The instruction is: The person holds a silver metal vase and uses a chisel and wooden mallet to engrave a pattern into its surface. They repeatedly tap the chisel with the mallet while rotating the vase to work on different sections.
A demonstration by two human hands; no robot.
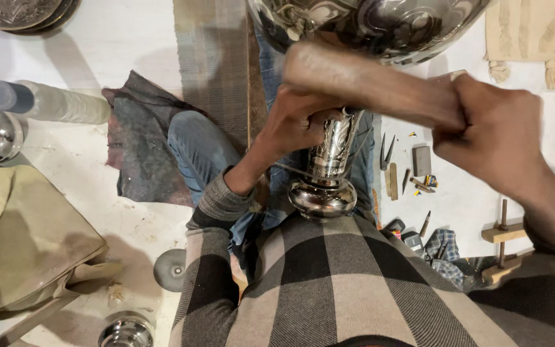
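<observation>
White floor (97, 45), seated worker. Left hand (297, 122) clasps engraved silver vase (332, 160) at frame centre, stem propped between knees; right hand (496, 138) grips blurred wooden mallet (367, 80). Judged best: steady the neck, strike lightly. Nearby: small tools (412, 173) at right, dark cloth (146, 148), plastic bottle (46, 101) upper left; large bowl (367, 26) crowds above.
</observation>
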